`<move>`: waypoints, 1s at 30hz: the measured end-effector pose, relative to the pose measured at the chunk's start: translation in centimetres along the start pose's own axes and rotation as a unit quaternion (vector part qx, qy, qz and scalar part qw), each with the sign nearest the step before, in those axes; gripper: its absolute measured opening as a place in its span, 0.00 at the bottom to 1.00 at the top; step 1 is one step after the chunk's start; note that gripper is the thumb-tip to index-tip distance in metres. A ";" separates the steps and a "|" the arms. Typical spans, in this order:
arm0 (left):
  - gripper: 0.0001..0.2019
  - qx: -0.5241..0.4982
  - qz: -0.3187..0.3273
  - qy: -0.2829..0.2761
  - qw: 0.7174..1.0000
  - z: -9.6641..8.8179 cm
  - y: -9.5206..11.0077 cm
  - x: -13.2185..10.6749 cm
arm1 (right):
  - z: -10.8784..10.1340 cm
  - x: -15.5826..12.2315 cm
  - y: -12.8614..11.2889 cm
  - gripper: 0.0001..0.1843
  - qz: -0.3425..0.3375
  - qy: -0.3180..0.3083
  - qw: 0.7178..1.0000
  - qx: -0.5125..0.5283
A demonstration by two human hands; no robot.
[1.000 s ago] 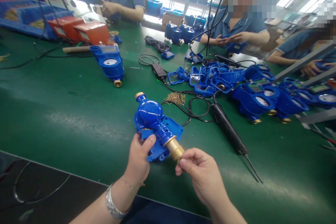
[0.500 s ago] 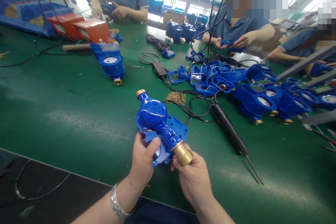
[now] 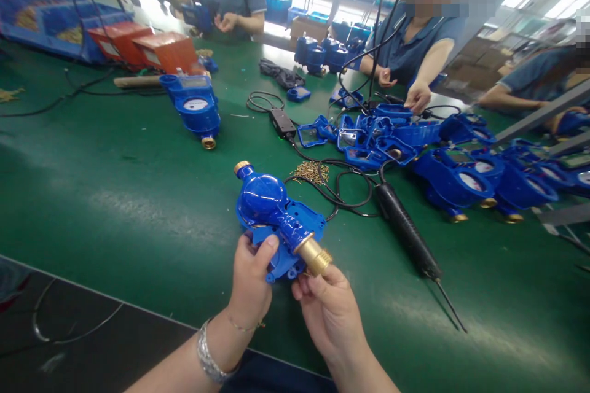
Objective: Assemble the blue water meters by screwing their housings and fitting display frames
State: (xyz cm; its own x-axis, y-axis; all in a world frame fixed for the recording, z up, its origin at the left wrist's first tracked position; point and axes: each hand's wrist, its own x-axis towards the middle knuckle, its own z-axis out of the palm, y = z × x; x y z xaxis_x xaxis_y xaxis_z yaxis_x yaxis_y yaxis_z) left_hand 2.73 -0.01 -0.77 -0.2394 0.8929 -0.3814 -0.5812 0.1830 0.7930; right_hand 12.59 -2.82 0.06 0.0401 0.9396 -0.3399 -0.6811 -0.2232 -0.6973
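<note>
A blue water meter (image 3: 265,196) is turned underside up, its round bottom facing me and a threaded brass end (image 3: 316,256) pointing toward me. My left hand (image 3: 251,273) is closed round the near left edge of its housing, thumb on top. Curled under the brass end, my right hand (image 3: 329,307) grips the meter's near right side; its fingertips are partly hidden. A black electric screwdriver (image 3: 408,230) lies on the table right of my hands. Beyond the meter is a pile of small brass screws (image 3: 312,172).
A single water meter (image 3: 196,107) lies at the left, near orange boxes (image 3: 166,52) and blue bins (image 3: 41,24). Blue covers (image 3: 369,135) are heaped ahead, with several meters (image 3: 461,178) at the right. Cables cross the green table (image 3: 115,196). Co-workers sit opposite.
The held meter has shifted slightly left, and my right hand has slid lower under the brass end. A co-worker opposite has reached a hand toward the covers.
</note>
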 end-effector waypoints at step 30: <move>0.14 -0.001 -0.230 -0.152 0.961 -1.6 4.0 1.1 | -8.9 8.7 -16.4 0.25 -0.132 0.250 0.750 -0.598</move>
State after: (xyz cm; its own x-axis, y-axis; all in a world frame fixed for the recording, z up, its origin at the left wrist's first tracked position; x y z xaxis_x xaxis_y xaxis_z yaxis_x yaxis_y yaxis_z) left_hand -1.09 1.03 1.23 0.2814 0.7963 -0.5355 -0.5732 0.5871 0.5717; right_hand 30.63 6.67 2.90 0.5315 0.8437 -0.0755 0.5304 -0.4010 -0.7469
